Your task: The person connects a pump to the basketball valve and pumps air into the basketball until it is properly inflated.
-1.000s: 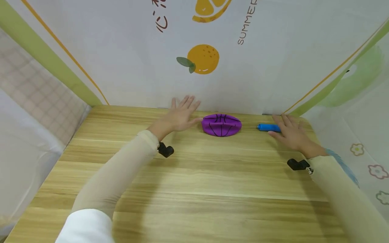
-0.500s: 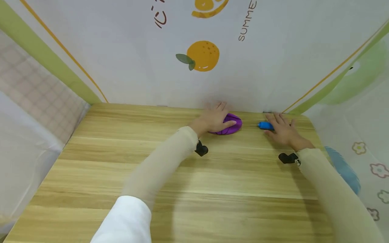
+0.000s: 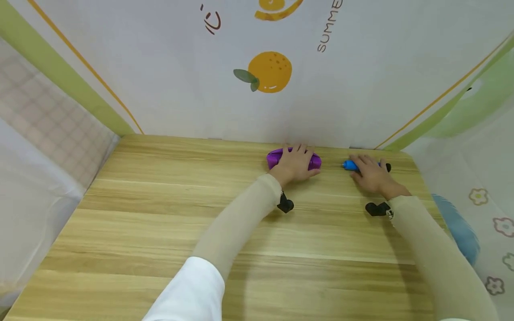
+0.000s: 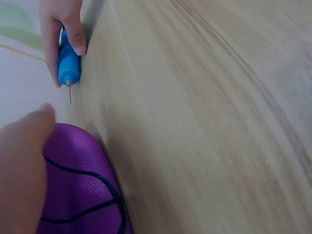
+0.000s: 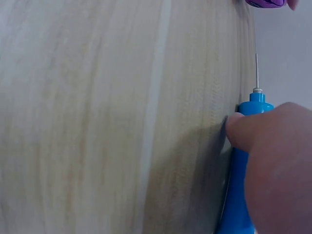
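A deflated purple ball (image 3: 275, 157) with black lines lies at the table's far edge. My left hand (image 3: 295, 166) rests over its middle with the fingers spread across it and the thumb out to the right. In the left wrist view the ball (image 4: 80, 183) shows dimpled skin beside that thumb. To the right, a blue ball pump (image 3: 350, 165) with a thin metal needle pointing left lies on the table. My right hand (image 3: 373, 176) grips it from above. The right wrist view shows the thumb against the side of the pump (image 5: 239, 185); the other fingers are hidden there.
The wood-grain table (image 3: 257, 249) meets a white cloth backdrop (image 3: 180, 98) printed with oranges just behind the ball and pump. Pale cloths hang at both sides. A black wrist camera (image 3: 285, 204) sits below the left hand, another camera (image 3: 377, 209) below the right.
My left hand has moved right from beside the deflated ball to lie over it. My right hand has shifted slightly left and come around the pump, whose black end now shows. The view has tilted slightly.
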`<state>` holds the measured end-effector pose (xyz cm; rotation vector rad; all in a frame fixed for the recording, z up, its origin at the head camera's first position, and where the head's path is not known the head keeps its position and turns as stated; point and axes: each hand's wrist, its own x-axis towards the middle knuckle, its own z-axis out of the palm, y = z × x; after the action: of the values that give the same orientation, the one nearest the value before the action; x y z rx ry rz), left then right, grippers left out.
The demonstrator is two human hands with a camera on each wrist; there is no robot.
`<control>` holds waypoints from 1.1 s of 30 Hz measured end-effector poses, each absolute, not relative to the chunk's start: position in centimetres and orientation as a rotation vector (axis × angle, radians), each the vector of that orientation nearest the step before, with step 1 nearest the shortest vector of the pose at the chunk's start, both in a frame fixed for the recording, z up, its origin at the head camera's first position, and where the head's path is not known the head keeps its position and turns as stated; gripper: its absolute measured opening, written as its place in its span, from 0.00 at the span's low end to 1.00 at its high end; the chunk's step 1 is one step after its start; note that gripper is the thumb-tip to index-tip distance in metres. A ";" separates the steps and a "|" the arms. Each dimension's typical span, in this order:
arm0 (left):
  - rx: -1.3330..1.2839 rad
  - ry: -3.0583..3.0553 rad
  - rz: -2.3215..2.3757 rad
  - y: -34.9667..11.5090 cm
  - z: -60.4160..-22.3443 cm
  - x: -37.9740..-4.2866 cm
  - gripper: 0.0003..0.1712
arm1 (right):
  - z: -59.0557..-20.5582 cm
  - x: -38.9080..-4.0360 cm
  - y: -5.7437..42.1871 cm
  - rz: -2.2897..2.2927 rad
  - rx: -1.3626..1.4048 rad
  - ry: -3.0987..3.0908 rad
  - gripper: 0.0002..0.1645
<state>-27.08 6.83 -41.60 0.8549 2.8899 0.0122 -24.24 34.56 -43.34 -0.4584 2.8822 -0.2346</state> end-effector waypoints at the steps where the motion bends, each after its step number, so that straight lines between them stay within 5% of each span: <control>1: 0.855 2.899 -0.005 6.9 -41.7 -27.1 0.47 | -43.4 -24.2 34.6 -0.231 -0.458 2.885 0.38; 15: 0.860 2.923 -0.049 6.7 -41.5 -27.4 0.31 | -44.1 -24.2 35.0 -0.224 -0.568 2.940 0.32; 33: 0.971 2.918 0.058 6.1 -42.4 -27.4 0.41 | -44.5 -23.7 34.8 -0.188 -0.586 3.017 0.29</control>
<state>-27.40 6.14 -42.37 0.9714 2.9182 0.0581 -23.70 34.82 -44.48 -0.5859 3.0174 -0.1879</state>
